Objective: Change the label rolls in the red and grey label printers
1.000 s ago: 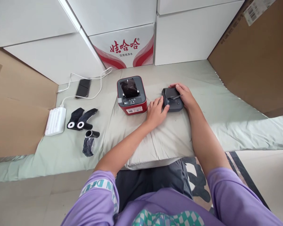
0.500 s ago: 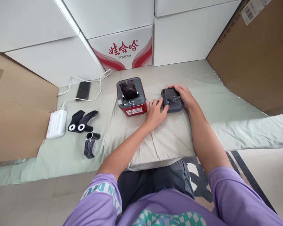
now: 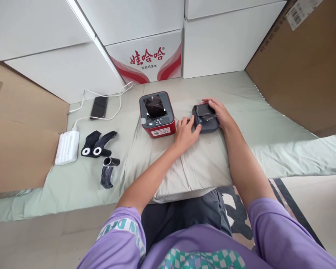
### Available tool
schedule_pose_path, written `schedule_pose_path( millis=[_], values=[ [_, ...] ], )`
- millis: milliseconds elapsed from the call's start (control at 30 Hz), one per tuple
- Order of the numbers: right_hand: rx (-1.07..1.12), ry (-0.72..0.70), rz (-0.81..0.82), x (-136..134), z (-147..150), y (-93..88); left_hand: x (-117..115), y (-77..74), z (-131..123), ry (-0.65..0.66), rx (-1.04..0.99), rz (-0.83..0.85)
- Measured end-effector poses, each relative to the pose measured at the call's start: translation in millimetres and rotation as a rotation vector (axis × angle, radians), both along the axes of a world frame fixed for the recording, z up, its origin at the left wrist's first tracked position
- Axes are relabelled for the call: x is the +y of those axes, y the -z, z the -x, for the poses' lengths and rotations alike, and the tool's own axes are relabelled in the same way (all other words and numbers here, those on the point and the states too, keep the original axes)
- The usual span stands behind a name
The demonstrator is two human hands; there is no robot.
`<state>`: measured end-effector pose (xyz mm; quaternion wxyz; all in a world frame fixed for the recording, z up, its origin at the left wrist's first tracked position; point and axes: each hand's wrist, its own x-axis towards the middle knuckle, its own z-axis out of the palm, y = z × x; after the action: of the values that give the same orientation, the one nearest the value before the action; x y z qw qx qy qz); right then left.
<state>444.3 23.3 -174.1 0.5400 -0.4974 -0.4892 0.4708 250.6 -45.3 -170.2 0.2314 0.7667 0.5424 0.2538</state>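
A small dark grey box-shaped device, which looks like a portable label printer (image 3: 208, 125), lies on the cloth with a crinkled strip of clear film on its top. My right hand (image 3: 220, 114) wraps round its back and right side. At its front left corner, my left hand (image 3: 186, 133) presses thumb and index finger against it; the other fingers stick out beside a larger machine. That machine, a red and dark grey box that looks like a printer (image 3: 164, 131), has a shiny black film piece over its top and a white label on its front.
Black film rolls (image 3: 99, 145) and an open-ended black tube (image 3: 112, 161) lie at the left. Near them are a white power strip (image 3: 67, 147), a white cable (image 3: 112, 118) and a black phone (image 3: 99, 107). White boxes (image 3: 218, 41) and cardboard boxes (image 3: 305, 74) border the cloth.
Almost nothing differs. The view has shifted slightly, and both hands stay on the small dark printer.
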Motion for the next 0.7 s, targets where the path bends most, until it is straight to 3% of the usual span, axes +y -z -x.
schedule_pose_path(
  millis=[700],
  values=[
    [0.025, -0.023, 0.046, -6, -4, -11.4, -4, 4.4, -1, -0.023, 0.074, -0.056]
  ],
)
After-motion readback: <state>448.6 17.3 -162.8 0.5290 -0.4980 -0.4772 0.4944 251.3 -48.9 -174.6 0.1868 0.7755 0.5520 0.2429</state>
